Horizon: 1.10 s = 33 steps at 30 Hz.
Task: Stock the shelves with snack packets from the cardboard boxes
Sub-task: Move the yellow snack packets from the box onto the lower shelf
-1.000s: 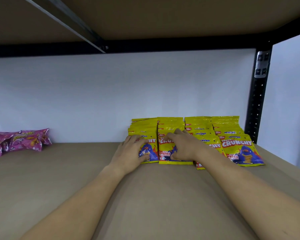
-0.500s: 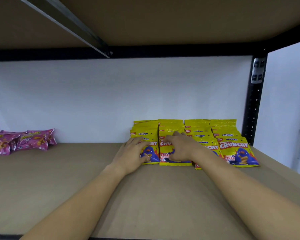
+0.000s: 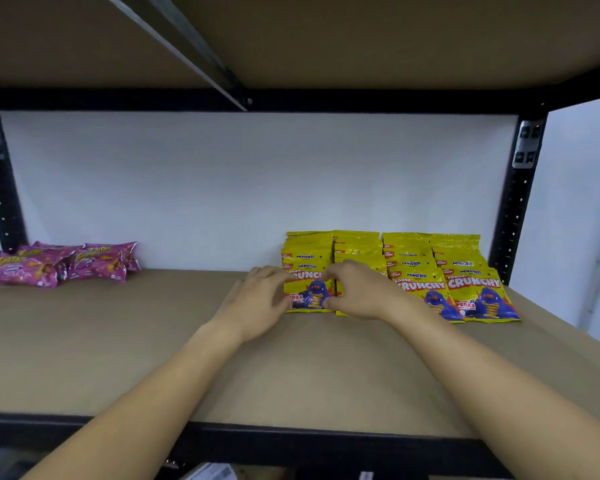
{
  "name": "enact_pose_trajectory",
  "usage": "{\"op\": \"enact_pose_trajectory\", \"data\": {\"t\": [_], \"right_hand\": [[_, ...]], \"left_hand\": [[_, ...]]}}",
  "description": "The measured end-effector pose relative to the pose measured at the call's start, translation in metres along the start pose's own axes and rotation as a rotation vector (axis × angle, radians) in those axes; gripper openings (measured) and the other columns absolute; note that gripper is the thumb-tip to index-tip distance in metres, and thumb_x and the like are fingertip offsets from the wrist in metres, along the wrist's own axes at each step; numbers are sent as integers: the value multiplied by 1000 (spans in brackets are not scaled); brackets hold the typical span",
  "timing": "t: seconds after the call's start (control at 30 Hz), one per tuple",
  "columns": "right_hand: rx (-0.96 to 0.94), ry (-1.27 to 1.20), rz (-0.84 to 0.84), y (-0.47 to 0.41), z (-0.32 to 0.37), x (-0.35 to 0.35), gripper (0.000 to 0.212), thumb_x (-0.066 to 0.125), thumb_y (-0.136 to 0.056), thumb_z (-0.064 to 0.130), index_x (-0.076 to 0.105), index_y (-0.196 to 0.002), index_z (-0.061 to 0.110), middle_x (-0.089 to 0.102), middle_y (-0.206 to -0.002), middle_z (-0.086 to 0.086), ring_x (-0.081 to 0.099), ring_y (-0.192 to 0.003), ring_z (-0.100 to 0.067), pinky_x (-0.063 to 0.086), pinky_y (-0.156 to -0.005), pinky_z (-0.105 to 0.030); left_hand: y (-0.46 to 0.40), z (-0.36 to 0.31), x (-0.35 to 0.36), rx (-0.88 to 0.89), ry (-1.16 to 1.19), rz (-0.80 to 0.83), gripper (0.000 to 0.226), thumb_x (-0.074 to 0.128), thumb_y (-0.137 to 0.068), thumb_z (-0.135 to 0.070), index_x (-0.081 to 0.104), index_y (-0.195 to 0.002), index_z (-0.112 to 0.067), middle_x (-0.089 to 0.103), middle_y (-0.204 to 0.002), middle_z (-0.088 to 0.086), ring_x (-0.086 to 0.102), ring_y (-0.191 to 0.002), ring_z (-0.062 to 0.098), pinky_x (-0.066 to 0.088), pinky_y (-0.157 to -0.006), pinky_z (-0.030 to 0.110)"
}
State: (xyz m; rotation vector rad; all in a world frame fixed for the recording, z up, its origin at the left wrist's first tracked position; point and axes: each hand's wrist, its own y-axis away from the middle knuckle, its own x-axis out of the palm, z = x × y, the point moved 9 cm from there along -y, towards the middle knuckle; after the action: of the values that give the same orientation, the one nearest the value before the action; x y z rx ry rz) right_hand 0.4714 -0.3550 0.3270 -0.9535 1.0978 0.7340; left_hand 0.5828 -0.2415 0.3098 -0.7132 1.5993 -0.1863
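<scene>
I judge the yellow snack packets, stacked in rows right of centre on the shelf, as light, crinkly and slippery; I'd pinch an edge. My left hand lies with loose fingers against the front packet, while my right hand curls over its right edge, pinching.

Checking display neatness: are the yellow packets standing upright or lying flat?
Lying flat: yellow packets overlap in four rows on the shelf board, fronts facing up.
</scene>
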Motion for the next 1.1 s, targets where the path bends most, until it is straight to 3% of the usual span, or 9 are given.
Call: {"op": "enact_pose_trajectory", "data": {"t": [0.17,0.3,0.53,0.67,0.87,0.97,1.1], "right_hand": [[-100,-78,-39,14,75,6,48,71,-86,37,60,-131,23,59,-134,-5,53,-125,-23,47,-101,-37],[-198,-147,-48,30,150,13,46,71,-86,40,61,-129,24,61,-129,-7,56,-123,-22,47,-100,-38],[-381,-286,-15,64,291,42,41,70,-88,38,62,-125,24,62,-122,-6,54,-121,-25,44,-102,-43],[-479,-323,-31,102,353,69,31,65,-90,35,63,-119,26,62,-114,1,54,-112,-21,46,-93,-40],[-501,-304,226,157,419,191,27,67,-85,33,65,-112,26,63,-104,0,58,-102,-23,45,-85,-35],[-399,-274,377,173,413,246,31,67,-85,36,64,-114,29,62,-104,3,58,-106,-21,48,-89,-37],[-305,-223,573,205,409,311,37,66,-89,34,62,-125,25,65,-110,2,59,-109,-18,47,-90,-32]], "left_hand": [[51,28,-48,-61,87,-96,37,61,-93,-33,59,-130,-30,56,-133,-6,44,-128,18,33,-106,30],[109,61,-91,-120,144,-141,42,51,-82,-45,64,-119,-34,60,-123,-8,50,-120,16,40,-103,39],[225,121,-155,-186,122,-193,30,55,-86,-36,65,-114,-35,61,-118,-13,51,-117,10,33,-98,25],[303,148,-184,-248,122,-355,25,60,-90,-22,68,-113,-29,62,-118,-10,52,-115,10,33,-100,22],[427,191,-135,-439,205,-234,34,48,-84,-35,70,-108,-23,63,-111,-8,56,-105,10,33,-95,10],[466,203,-98,-528,274,-185,27,56,-81,-23,70,-103,-28,63,-107,-11,56,-106,8,36,-97,19],[516,215,-49,-631,323,-53,28,66,-81,-4,72,-102,-22,60,-102,-10,55,-104,16,36,-93,19]]}}
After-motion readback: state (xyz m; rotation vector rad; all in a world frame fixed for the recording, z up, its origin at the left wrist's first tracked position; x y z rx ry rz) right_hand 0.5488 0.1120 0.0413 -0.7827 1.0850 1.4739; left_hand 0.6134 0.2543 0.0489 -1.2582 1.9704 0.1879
